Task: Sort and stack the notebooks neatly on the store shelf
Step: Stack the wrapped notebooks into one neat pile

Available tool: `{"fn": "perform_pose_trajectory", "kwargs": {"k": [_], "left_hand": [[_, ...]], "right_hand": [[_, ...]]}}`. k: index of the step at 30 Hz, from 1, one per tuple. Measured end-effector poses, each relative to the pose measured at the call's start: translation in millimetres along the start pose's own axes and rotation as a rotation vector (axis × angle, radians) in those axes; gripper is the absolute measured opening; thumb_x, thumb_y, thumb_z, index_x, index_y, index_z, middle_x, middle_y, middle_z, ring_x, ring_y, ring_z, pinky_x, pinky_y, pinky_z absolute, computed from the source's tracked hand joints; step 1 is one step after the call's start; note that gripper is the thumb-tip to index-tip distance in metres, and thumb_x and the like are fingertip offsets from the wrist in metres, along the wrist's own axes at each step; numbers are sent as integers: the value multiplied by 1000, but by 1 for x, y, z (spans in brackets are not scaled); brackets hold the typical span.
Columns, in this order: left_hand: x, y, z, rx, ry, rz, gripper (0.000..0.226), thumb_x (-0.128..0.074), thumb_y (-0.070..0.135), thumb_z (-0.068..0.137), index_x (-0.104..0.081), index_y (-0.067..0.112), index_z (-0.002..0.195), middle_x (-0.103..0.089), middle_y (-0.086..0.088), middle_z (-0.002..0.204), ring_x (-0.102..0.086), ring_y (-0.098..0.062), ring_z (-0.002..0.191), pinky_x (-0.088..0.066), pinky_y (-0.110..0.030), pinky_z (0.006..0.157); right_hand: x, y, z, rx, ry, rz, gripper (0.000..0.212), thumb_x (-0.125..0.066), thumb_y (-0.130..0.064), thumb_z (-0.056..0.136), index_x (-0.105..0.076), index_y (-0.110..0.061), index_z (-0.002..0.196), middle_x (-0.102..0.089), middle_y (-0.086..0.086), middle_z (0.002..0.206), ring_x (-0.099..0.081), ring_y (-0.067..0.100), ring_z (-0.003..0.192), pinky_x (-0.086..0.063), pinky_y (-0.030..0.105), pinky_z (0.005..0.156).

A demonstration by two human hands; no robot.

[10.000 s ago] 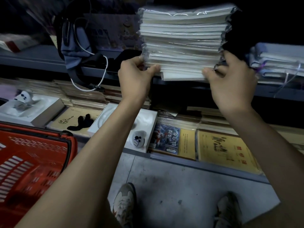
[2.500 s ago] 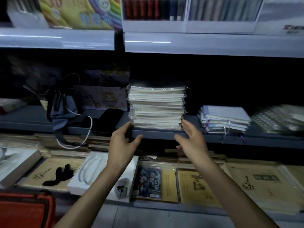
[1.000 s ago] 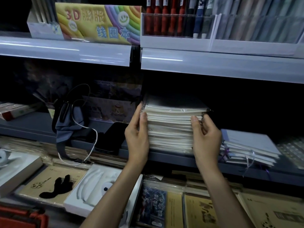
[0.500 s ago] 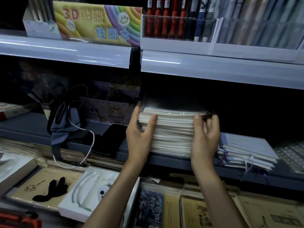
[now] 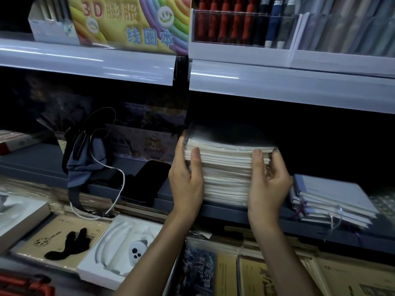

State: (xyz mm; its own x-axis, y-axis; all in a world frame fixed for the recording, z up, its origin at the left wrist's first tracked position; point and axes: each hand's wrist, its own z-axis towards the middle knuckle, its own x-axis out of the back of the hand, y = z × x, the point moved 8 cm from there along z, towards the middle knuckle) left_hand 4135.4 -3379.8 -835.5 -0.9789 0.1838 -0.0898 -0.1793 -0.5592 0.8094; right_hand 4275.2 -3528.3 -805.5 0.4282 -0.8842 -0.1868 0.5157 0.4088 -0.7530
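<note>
Squarely ahead on the shelf [image 5: 224, 211], the notebook stack [image 5: 226, 171] sits between a flat-pressing left hand [image 5: 186, 178] and gripping right hand [image 5: 269, 182].

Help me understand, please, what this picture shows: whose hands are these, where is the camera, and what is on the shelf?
There is no machine here: a person works with two bare hands, and the one camera sits on their head, looking forward and down at them. The stack of notebooks, wrapped in clear plastic, rests on the dark middle shelf. The left hand presses flat against the stack's left side, thumb on the front; the right hand curls its fingers round the right front corner. Beside the stack to the right lies a smaller pile of notebooks; to the left, a blue pouch with a white cable. Pens stand on the shelf above.
</note>
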Motion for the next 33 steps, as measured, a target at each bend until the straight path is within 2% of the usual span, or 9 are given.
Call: {"fn": "perform_pose_trajectory", "kwargs": {"k": [2,4,6,8,12,16,19,25,33], "left_hand": [[0,-1,-1,-9,-6,17,59,-44,44,109,-44,11,158,-58,18,143,-54,16,124,-43,-13,104],[-1,-4,-1,-4,-29,27,58,-48,37,107,-43,9,158,-55,29,129,-55,24,103,-39,-2,91],[1,-6,0,-7,-58,24,59,-53,38,107,-42,13,159,-59,28,112,-58,16,91,-41,-6,83],[1,-9,1,16,-100,-13,64,-58,44,104,-41,18,160,-61,23,126,-57,18,103,-42,-7,89],[-1,-18,4,100,-197,-31,85,-60,61,94,-32,22,164,-36,17,161,-31,35,126,-29,2,103],[-4,-16,6,56,-216,-17,66,-56,51,102,-43,18,158,-62,22,134,-56,17,118,-39,-5,96],[-5,-17,6,50,-217,-23,68,-57,52,104,-41,16,159,-62,20,135,-56,17,117,-43,-9,97],[-4,-17,5,71,-208,-76,65,-62,46,101,-45,21,158,-66,22,132,-62,8,118,-46,-14,98],[-4,-25,4,110,-193,-40,72,-61,55,98,-40,27,161,-59,24,71,-51,2,67,-42,-20,70]], "right_hand": [[1,3,0,-1,-14,-9,22,-60,-23,105,-49,-25,85,-46,-23,72,-43,-2,74,-38,19,74],[4,6,2,-21,-28,-17,19,-62,-27,103,-50,-24,88,-48,-24,75,-45,-1,78,-39,19,78],[6,5,5,-23,-51,-34,21,-63,-26,102,-51,-29,85,-51,-25,72,-47,-5,74,-40,14,74],[11,5,8,-25,-82,-43,18,-65,-26,101,-55,-26,87,-56,-23,75,-53,-5,77,-43,14,74],[16,22,7,-100,-169,-94,25,-64,-40,100,-63,-18,112,-69,-9,108,-65,8,108,-50,29,93],[13,31,3,-174,-211,-174,37,-59,-53,98,-60,-31,127,-66,-13,124,-60,1,117,-46,25,98],[12,34,5,-189,-204,-163,22,-60,-52,98,-61,-39,116,-67,-20,117,-60,-6,111,-47,21,96],[14,33,9,-147,-203,-112,20,-61,-41,101,-60,-21,98,-64,-6,91,-60,7,87,-46,25,81],[13,23,7,-92,-181,-125,33,-63,-34,102,-45,-19,78,-41,9,73,-40,9,69,-33,26,63]]}}
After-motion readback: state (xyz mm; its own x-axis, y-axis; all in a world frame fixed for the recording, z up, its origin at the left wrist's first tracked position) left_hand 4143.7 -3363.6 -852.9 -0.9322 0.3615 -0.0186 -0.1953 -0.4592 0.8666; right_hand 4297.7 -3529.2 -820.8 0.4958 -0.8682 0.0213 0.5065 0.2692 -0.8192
